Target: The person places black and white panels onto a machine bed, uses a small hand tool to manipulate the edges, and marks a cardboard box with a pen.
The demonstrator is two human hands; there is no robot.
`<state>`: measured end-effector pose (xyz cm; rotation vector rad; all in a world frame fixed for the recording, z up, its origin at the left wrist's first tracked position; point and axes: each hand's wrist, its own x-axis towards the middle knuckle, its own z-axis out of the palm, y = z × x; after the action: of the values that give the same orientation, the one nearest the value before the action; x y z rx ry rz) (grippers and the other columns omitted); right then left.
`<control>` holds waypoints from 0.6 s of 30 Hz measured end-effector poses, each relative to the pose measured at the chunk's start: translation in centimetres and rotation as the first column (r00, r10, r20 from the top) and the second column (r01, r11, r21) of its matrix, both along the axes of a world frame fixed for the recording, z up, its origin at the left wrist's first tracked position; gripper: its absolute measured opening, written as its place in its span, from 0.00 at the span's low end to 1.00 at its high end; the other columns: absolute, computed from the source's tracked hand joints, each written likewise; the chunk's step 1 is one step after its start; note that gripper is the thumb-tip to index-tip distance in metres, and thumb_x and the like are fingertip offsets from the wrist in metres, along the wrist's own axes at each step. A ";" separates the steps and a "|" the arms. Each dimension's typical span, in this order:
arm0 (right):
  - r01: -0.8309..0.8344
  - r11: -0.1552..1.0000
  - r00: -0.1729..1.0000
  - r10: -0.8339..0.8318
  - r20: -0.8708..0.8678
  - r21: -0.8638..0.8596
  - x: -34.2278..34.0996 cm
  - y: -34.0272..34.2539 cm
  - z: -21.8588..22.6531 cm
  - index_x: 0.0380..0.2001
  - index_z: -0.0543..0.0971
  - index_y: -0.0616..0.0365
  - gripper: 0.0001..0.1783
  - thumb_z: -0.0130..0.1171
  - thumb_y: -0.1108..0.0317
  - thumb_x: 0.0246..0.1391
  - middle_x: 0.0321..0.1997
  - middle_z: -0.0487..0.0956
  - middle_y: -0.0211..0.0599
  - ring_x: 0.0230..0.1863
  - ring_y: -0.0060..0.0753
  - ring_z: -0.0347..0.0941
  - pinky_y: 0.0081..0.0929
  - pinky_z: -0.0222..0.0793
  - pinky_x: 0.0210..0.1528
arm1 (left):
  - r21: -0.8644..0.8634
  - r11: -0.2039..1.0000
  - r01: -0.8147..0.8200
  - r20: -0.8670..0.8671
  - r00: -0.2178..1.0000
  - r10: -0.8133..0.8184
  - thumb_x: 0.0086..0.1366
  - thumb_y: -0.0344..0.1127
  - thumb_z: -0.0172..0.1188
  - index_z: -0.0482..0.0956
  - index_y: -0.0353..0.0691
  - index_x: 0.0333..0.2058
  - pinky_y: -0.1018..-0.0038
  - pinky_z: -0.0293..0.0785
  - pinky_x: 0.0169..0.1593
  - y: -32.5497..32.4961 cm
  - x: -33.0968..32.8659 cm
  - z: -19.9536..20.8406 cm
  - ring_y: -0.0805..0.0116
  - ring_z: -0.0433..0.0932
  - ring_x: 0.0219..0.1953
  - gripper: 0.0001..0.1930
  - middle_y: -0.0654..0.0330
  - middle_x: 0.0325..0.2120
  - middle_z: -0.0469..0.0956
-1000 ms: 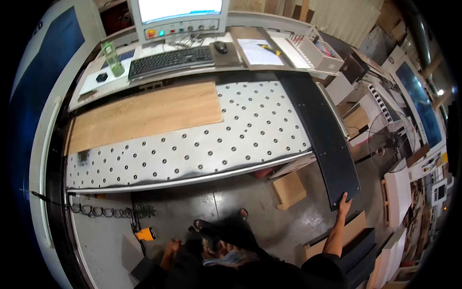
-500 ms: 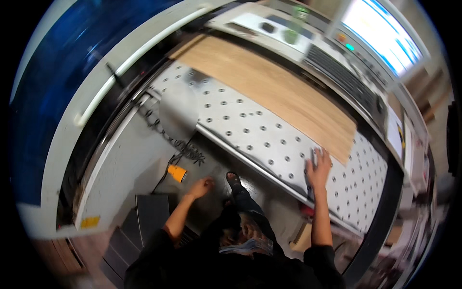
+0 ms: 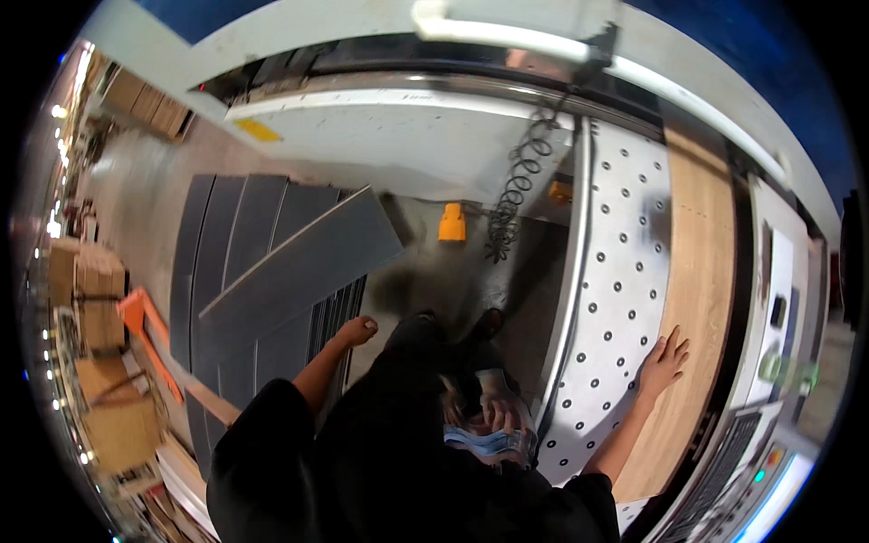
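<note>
My right hand [image 3: 665, 365] rests with fingers spread on the near edge of a long light wood-grain board [image 3: 701, 262]. The board lies on a pale machine table [image 3: 625, 244] dotted with round dark-centred studs. My left hand [image 3: 360, 330] hangs at my left side with its fingers curled in and nothing visible in them. Closest to it is a stack of dark grey panels [image 3: 208, 271]. One dark grey panel [image 3: 303, 262] lies askew on top of that stack.
An orange foot-pedal-like housing [image 3: 452, 223] stands on the floor beside a black coiled hose [image 3: 514, 195]. A white machine beam [image 3: 516, 34] spans the far side. At right sit a keyboard [image 3: 724, 462] and a lit screen [image 3: 778, 502]. An orange pallet-jack handle [image 3: 149, 330] stands at left.
My view has swung left, bringing the grey panels into sight. My right hand has shifted along the board's edge and now lies on it. My left hand stays low and empty-looking.
</note>
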<state>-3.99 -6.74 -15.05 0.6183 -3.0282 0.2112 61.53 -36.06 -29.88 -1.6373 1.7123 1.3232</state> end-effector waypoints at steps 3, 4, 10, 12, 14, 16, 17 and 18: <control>-0.038 0.998 0.999 0.038 0.010 0.041 -3.6 -3.7 -0.6 0.72 0.57 0.24 0.29 0.38 0.42 0.70 0.79 0.51 0.45 0.78 0.60 0.44 0.77 0.42 0.68 | 0.109 0.991 -0.074 0.051 0.996 0.069 0.65 0.48 0.56 0.82 0.42 0.48 0.55 0.75 0.52 5.4 2.4 -1.4 0.45 0.80 0.49 0.20 0.47 0.44 0.83; -0.053 0.997 0.998 0.052 0.021 0.050 -4.6 -3.8 -0.5 0.72 0.57 0.23 0.29 0.38 0.41 0.70 0.79 0.50 0.45 0.78 0.60 0.44 0.77 0.42 0.68 | 0.131 0.984 -0.120 0.071 0.991 0.112 0.65 0.49 0.56 0.81 0.39 0.49 0.56 0.75 0.52 7.1 3.0 -1.8 0.46 0.80 0.49 0.22 0.45 0.45 0.82; -0.251 0.881 0.968 0.222 -0.117 -0.401 -3.3 -10.4 -0.1 0.62 0.74 0.57 0.24 0.51 0.63 0.66 0.68 0.67 0.55 0.67 0.60 0.65 0.55 0.59 0.68 | 0.111 0.921 -0.374 -0.076 0.921 0.383 0.66 0.47 0.56 0.82 0.36 0.48 0.59 0.76 0.49 9.2 7.3 -7.3 0.50 0.82 0.45 0.21 0.43 0.42 0.83; -0.598 0.744 0.776 0.442 -0.451 -0.299 6.3 -20.7 3.5 0.46 0.80 0.69 0.15 0.51 0.74 0.60 0.52 0.80 0.54 0.58 0.57 0.74 0.48 0.65 0.63 | 0.147 0.891 -0.431 -0.098 0.890 0.446 0.66 0.46 0.56 0.83 0.36 0.47 0.60 0.77 0.46 8.3 9.8 -7.9 0.52 0.83 0.43 0.21 0.45 0.41 0.84; -0.622 0.611 0.782 0.520 -0.344 -0.490 15.7 -29.5 1.4 0.40 0.81 0.66 0.11 0.50 0.76 0.58 0.46 0.82 0.48 0.52 0.53 0.76 0.44 0.68 0.58 | 0.175 0.904 -0.390 -0.121 0.903 0.413 0.68 0.45 0.55 0.81 0.37 0.48 0.68 0.78 0.36 6.8 12.8 -8.2 0.63 0.82 0.32 0.19 0.52 0.34 0.85; -0.591 0.579 0.718 0.695 -0.039 -0.562 25.5 -38.0 -0.6 0.40 0.82 0.62 0.12 0.53 0.75 0.54 0.41 0.82 0.47 0.43 0.49 0.78 0.41 0.71 0.50 | 0.334 0.741 -0.582 -0.050 0.774 0.631 0.68 0.44 0.55 0.80 0.38 0.49 0.72 0.76 0.32 4.6 15.0 -8.2 0.69 0.81 0.28 0.18 0.56 0.32 0.85; -0.627 0.543 0.647 0.763 0.016 -0.558 29.1 -41.2 -4.9 0.42 0.82 0.61 0.13 0.54 0.74 0.54 0.41 0.82 0.47 0.44 0.50 0.77 0.40 0.71 0.50 | 0.294 0.755 -0.587 -0.034 0.783 0.622 0.70 0.44 0.55 0.79 0.38 0.48 0.73 0.76 0.31 2.7 16.1 -7.5 0.71 0.80 0.28 0.17 0.57 0.31 0.84; -0.581 0.618 0.581 0.771 0.263 -0.529 32.9 -44.0 -8.6 0.45 0.82 0.61 0.15 0.56 0.73 0.54 0.45 0.82 0.49 0.49 0.53 0.77 0.40 0.71 0.54 | 0.306 0.710 -0.634 -0.067 0.730 0.680 0.70 0.44 0.55 0.79 0.39 0.49 0.73 0.76 0.31 1.8 17.9 -7.6 0.71 0.80 0.28 0.17 0.58 0.32 0.84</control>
<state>28.88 -50.75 -23.60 1.9335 -2.7603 1.1179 79.40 -34.23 -37.47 -2.1113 0.9529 1.9726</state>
